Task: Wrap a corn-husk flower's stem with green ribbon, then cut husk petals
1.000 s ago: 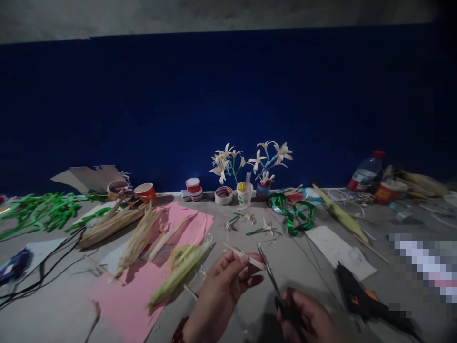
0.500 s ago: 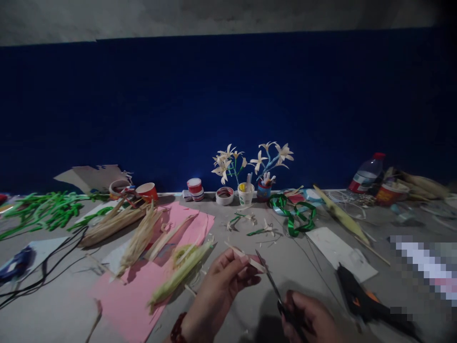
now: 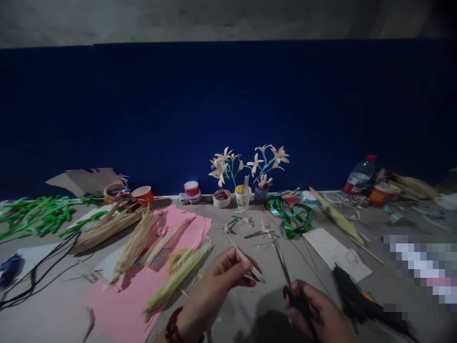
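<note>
In the lower middle, my left hand [image 3: 222,282], a dark red bead bracelet at its wrist, pinches a narrow, pale corn husk strip [image 3: 237,248]. The strip slants across the fingers, and its lower end sticks out past the fingertips. My right hand [image 3: 317,309] is closed around the dark handles of a pair of scissors [image 3: 282,262]. The blades point up and away from me, to the right of the strip and apart from it. Just beyond both hands lie small husk flowers with green stems [image 3: 260,232].
Husk bundles [image 3: 130,252] and a green husk [image 3: 176,281] lie on pink paper [image 3: 110,309] at left. Husk flowers [image 3: 223,164] stand in cups at the back. Green ribbon [image 3: 296,224], white card [image 3: 337,252] and a black glue gun [image 3: 357,300] are at right.
The scissors have moved right, away from the husk strip. In my left hand the strip has tilted more steeply. The whole view has shifted slightly.
</note>
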### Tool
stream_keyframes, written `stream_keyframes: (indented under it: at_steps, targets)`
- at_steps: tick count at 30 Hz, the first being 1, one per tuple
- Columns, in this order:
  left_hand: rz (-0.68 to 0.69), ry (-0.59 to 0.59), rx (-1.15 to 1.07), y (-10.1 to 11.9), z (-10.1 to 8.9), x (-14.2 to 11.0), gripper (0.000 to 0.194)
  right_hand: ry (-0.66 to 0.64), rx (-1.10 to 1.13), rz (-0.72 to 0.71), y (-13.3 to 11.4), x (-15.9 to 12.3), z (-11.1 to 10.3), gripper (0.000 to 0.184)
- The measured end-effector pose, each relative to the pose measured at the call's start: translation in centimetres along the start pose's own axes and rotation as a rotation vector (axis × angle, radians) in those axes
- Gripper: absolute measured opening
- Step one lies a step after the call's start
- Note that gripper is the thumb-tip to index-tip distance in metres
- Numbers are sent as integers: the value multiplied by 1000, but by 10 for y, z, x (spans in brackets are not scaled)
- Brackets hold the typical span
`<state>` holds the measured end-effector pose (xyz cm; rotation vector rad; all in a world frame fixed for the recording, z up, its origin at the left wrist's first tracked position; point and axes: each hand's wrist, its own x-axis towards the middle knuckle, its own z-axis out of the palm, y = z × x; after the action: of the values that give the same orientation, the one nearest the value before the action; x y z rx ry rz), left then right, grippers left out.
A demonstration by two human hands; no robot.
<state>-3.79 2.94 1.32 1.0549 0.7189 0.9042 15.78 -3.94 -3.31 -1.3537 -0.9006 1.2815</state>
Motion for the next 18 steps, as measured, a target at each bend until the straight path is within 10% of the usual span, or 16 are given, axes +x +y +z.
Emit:
stream_keyframes:
  at_steps: [10,18]
  targets:
    - [-33,-124,122,-10,11,7,30,-73,108,-114,-33,15,33,48]
    - [77,-20,190,-32,12,1,30,117,136,-143,-23,17,38,30]
